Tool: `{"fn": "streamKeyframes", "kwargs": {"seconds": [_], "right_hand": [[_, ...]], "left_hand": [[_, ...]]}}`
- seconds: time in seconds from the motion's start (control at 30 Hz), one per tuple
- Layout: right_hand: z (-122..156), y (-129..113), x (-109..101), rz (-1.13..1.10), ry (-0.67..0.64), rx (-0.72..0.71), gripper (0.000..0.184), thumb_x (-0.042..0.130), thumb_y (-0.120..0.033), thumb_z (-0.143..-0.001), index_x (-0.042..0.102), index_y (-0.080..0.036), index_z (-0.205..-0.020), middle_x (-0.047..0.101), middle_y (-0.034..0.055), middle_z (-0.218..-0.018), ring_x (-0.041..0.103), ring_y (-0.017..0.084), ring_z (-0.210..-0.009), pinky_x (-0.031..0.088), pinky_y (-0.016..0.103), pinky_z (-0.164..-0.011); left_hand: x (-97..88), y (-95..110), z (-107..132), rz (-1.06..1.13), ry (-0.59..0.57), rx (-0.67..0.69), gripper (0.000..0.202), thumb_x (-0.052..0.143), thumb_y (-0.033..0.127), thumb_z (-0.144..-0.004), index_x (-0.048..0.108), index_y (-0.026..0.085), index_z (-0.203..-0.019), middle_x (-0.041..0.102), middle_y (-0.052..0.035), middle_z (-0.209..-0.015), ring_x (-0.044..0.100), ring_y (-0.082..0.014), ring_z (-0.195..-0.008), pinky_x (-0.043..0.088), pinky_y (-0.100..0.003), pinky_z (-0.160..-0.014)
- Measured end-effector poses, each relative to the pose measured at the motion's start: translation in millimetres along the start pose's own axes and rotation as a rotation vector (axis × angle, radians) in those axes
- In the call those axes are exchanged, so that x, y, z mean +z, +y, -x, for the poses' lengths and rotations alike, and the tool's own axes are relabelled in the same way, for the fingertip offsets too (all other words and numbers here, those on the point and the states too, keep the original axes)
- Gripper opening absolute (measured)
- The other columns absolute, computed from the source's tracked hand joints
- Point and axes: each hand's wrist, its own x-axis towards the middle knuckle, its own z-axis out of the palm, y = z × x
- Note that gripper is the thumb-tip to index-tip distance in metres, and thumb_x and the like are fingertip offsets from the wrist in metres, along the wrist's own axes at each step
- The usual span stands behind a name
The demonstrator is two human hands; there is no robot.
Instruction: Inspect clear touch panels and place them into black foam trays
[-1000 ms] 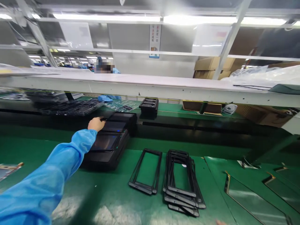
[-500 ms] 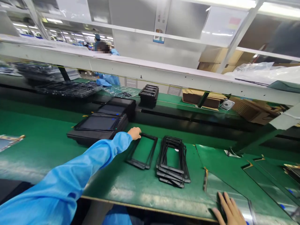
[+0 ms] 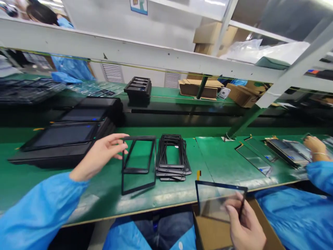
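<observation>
My left hand (image 3: 100, 155) pinches the upper left corner of a thin black rectangular frame (image 3: 138, 166) and holds it tilted up above the green bench (image 3: 78, 194). Under it lies another black frame, and to its right a stack of several black frames (image 3: 171, 158). My right hand (image 3: 244, 225) is closed on the lower edge of a clear glass panel with a black border (image 3: 220, 199), held up off the bench near the front edge. Both my sleeves are blue.
Black screen units (image 3: 65, 137) lie at the left, and a stack of black trays (image 3: 138, 90) stands behind the conveyor. More glass panels (image 3: 256, 158) lie at right, where a co-worker's hand (image 3: 314, 146) and blue sleeve show. An open cardboard box (image 3: 208, 229) sits below the bench edge.
My left hand has drawn back from the screen units, taken a black frame and lifted it. My right hand has picked the glass panel up off the bench. The view has tipped downward.
</observation>
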Motion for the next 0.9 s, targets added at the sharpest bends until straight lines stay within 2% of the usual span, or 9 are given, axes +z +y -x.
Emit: {"fn": "streamKeyframes", "kwargs": {"seconds": [0.07, 0.13, 0.2, 0.3, 0.43, 0.6, 0.67, 0.8, 0.9], "right_hand": [[18, -14, 20, -0.24, -0.158, 0.178, 0.059, 0.087, -0.05, -0.076, 0.073, -0.031, -0.13, 0.073, 0.0041, -0.082, 0.067, 0.021, -0.055, 0.059, 0.035, -0.054], [36, -28, 42, -0.419, -0.32, 0.305, 0.063, 0.088, -0.045, -0.077, 0.07, -0.034, -0.136, 0.07, 0.001, -0.085, 0.058, 0.014, -0.051, 0.048, 0.025, -0.042], [51, -40, 61, -0.521, -0.427, 0.374, 0.063, 0.091, -0.043, -0.074, 0.072, -0.034, -0.134, 0.068, 0.0005, -0.089, 0.055, 0.013, -0.054, 0.042, 0.02, -0.038], [63, -46, 75, -0.554, -0.517, 0.385, 0.061, 0.092, -0.04, -0.074, 0.075, -0.03, -0.132, 0.07, 0.0026, -0.094, 0.056, 0.013, -0.062, 0.045, 0.018, -0.042], [66, -39, 76, -0.529, -0.591, 0.378, 0.064, 0.089, -0.041, -0.079, 0.07, -0.025, -0.139, 0.075, 0.0072, -0.106, 0.059, 0.014, -0.065, 0.046, 0.019, -0.045], [62, -28, 75, -0.519, -0.649, 0.349, 0.062, 0.087, -0.039, -0.082, 0.07, -0.026, -0.14, 0.077, 0.0078, -0.116, 0.072, 0.022, -0.091, 0.057, 0.024, -0.061], [62, -26, 75, -0.502, -0.641, 0.331, 0.062, 0.086, -0.039, -0.083, 0.069, -0.025, -0.141, 0.078, 0.0078, -0.113, 0.073, 0.023, -0.092, 0.06, 0.026, -0.065], [66, -26, 75, -0.457, -0.58, 0.307, 0.063, 0.085, -0.04, -0.083, 0.068, -0.024, -0.142, 0.077, 0.0098, -0.118, 0.073, 0.024, -0.09, 0.058, 0.025, -0.058], [71, -27, 76, -0.457, -0.537, 0.271, 0.062, 0.083, -0.039, -0.085, 0.066, -0.026, -0.143, 0.077, 0.0087, -0.12, 0.072, 0.022, -0.092, 0.06, 0.026, -0.065]], "left_hand": [[21.6, 3, 30, 0.096, -0.054, 0.016, 0.045, 0.086, 0.035, -0.082, 0.075, 0.024, -0.124, 0.074, -0.0019, -0.09, 0.075, -0.018, -0.075, 0.063, -0.024, -0.06], [45.0, 3, 55, 0.176, -0.107, 0.026, 0.046, 0.085, 0.029, -0.083, 0.075, 0.025, -0.127, 0.075, -0.0023, -0.089, 0.075, -0.0183, -0.072, 0.063, -0.025, -0.059], [64.2, 1, 72, 0.234, -0.128, 0.037, 0.044, 0.083, 0.025, -0.083, 0.078, 0.023, -0.127, 0.076, -0.0029, -0.086, 0.075, -0.0185, -0.071, 0.063, -0.025, -0.059], [79.7, -3, 85, 0.282, -0.125, 0.066, 0.039, 0.082, 0.021, -0.083, 0.081, 0.022, -0.122, 0.079, -0.0041, -0.083, 0.074, -0.0184, -0.072, 0.063, -0.024, -0.062], [82.7, -5, 92, 0.269, -0.126, 0.116, 0.036, 0.082, 0.019, -0.084, 0.084, 0.025, -0.119, 0.081, -0.0046, -0.085, 0.074, -0.0175, -0.073, 0.063, -0.022, -0.066], [80.4, -4, 97, 0.196, -0.115, 0.183, 0.035, 0.08, 0.018, -0.086, 0.084, 0.028, -0.12, 0.079, -0.0044, -0.086, 0.073, -0.0174, -0.074, 0.062, -0.022, -0.066], [79.8, -6, 99, 0.182, -0.126, 0.187, 0.036, 0.079, 0.02, -0.087, 0.084, 0.028, -0.121, 0.079, -0.005, -0.089, 0.073, -0.0179, -0.076, 0.063, -0.024, -0.069], [81.3, -8, 101, 0.185, -0.154, 0.145, 0.034, 0.08, 0.024, -0.089, 0.083, 0.03, -0.122, 0.078, -0.0054, -0.095, 0.073, -0.0183, -0.078, 0.063, -0.026, -0.072], [85.5, -9, 102, 0.244, -0.197, 0.065, 0.035, 0.081, 0.029, -0.089, 0.082, 0.03, -0.124, 0.079, -0.005, -0.091, 0.072, -0.019, -0.076, 0.062, -0.026, -0.069]]}}
